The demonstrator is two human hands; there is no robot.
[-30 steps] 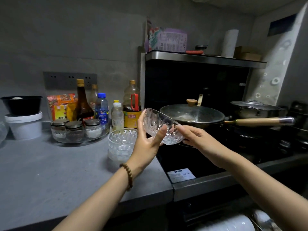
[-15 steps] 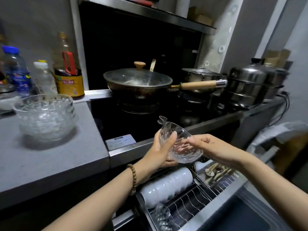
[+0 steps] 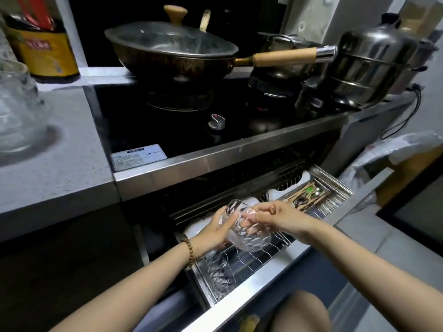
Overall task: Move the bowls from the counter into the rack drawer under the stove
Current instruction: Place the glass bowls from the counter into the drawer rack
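The cut-glass bowl (image 3: 249, 232) is held tipped on its side between both hands, just above the wire rack (image 3: 251, 257) of the open rack drawer (image 3: 242, 281) under the stove. The left hand (image 3: 217, 230) cups the bowl's outer wall from the left, fingers curled around the glass; a wooden bead bracelet (image 3: 189, 251) sits on that wrist. The right hand (image 3: 275, 215) grips the rim from the opposite side, thumb over the edge and fingertips (image 3: 247, 216) showing through the glass inside the bowl.

Just below the left wrist, more cut-glass bowls (image 3: 217, 276) already stand on edge in the rack's wire slots. Behind the left hand, deeper in the drawer, lie white dishes (image 3: 199, 227). Beyond the right hand, a side compartment holds chopsticks and spoons (image 3: 308, 196).

Well above and left of the left hand, on the grey table (image 3: 60, 164), a stack of glass bowls (image 3: 16, 109) stands at the frame's edge, with a yellow-labelled oil bottle (image 3: 42, 46) behind it. Above both hands is the black stove (image 3: 191, 125) with a knob (image 3: 217, 121), a lidded wok (image 3: 172, 49) with a wooden handle, and a steel steamer pot (image 3: 369, 68) farther right. A bare knee (image 3: 302, 312) shows below the right forearm.
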